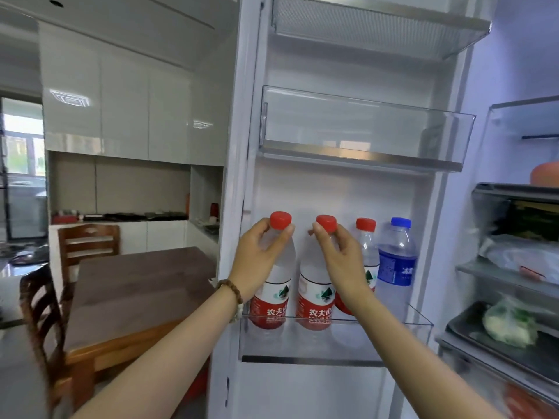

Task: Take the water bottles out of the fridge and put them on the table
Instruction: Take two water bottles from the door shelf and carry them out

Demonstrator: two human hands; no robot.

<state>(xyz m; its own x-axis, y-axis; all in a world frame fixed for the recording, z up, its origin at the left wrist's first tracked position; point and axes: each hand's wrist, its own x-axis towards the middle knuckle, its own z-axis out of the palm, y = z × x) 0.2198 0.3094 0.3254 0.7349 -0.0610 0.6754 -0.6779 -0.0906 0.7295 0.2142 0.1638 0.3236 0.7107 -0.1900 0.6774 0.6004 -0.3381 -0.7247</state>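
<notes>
In the lower middle of the frame, the left hand is curling round the neck of the leftmost bottle, and the right hand is pinching the second bottle under its cap. Both bottles are standing in the door shelf. Full, probably cold-slick and thin-walled, they are likely handling best by their stiff necks.

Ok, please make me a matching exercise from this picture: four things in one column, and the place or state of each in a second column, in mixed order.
Things:
1. leftmost red-capped water bottle
2. second red-capped water bottle
3. blue-capped water bottle
4. wooden table

Places or states:
A. stands left of the open fridge door
B. neck held by the right hand
C. at the right end of the door shelf
D. neck held by the left hand

Pairs: 1-D, 2-B, 3-C, 4-A.
</notes>
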